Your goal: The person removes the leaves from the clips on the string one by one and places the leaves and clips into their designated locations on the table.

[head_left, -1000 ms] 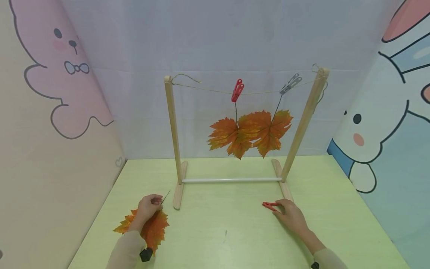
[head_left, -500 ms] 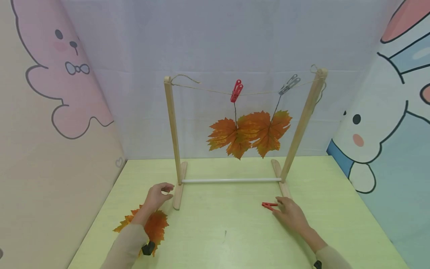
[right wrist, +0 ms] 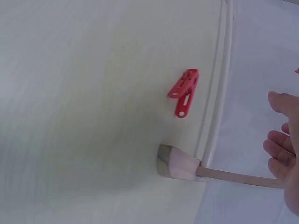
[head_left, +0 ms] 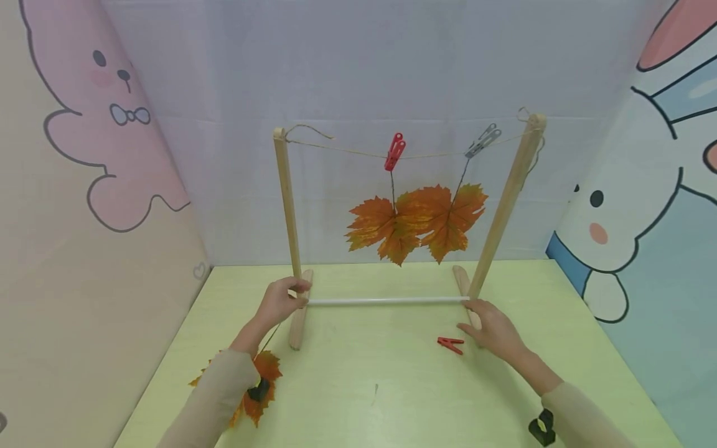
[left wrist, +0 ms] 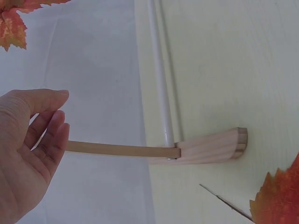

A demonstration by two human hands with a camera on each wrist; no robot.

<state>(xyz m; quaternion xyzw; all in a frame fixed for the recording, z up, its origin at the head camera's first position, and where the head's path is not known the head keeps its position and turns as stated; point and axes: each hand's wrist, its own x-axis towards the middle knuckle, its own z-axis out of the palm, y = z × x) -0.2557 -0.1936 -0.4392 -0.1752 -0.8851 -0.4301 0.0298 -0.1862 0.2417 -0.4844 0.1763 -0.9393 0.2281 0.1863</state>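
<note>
**Left hand [head_left: 280,300] and right hand [head_left: 492,328] at the two posts, loose leaf [head_left: 270,366] and loose red clip [head_left: 450,343] on the table**

The left hand is beside the left post [head_left: 288,211], its fingers gently bent and the thumb apart from them, with nothing between. The right hand is near the right post [head_left: 506,205], its thumb spread away from loosely curled fingers, and it too holds nothing. Whether either hand touches its post is hard to tell.

The loose leaf, orange and jagged, lies on the pale yellow table [head_left: 347,386] below the left forearm, which hides part of it; its thin stem points towards the left foot [head_left: 299,330] of the stand. The loose red clip lies on the table in front of the right hand and well apart from the leaf, its two arms splayed in a V.

A white rod [head_left: 386,301] joins the posts low down, and a string [head_left: 350,150] runs between their tops. On the string, a hanging red clip [head_left: 394,152] grips the stem of one orange leaf [head_left: 386,230] and a grey clip [head_left: 482,142] that of a second leaf [head_left: 450,224]; the two leaves overlap in the head view. Both clips sit nearer the right post than the left. A whitish cloth [head_left: 347,68] hangs behind the stand.
</note>
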